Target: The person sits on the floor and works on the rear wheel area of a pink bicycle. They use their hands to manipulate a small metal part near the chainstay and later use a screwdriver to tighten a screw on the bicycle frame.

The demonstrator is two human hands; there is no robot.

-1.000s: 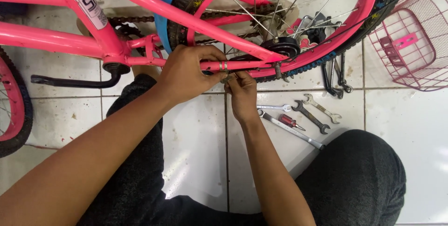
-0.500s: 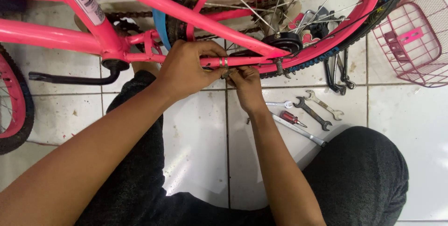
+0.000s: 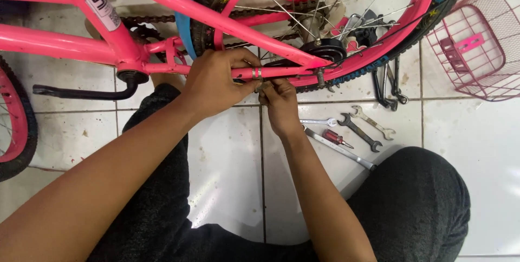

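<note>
The left hand was closed over the pink chainstay of the bike, its thumb and fingers pinched on a small metal clamp ringing that tube. The right hand sat just below, touching the left, its fingertips pressed together on the underside of the same clamp; what they pinched there was too small to tell. The chainstay ran from the crank toward the rear hub, inside the rear wheel. On the tiled floor, near the right forearm, lay wrenches and a red-handled screwdriver. A pink wire basket stood well apart to the right. The person's dark-trousered knees framed the arms.
</note>
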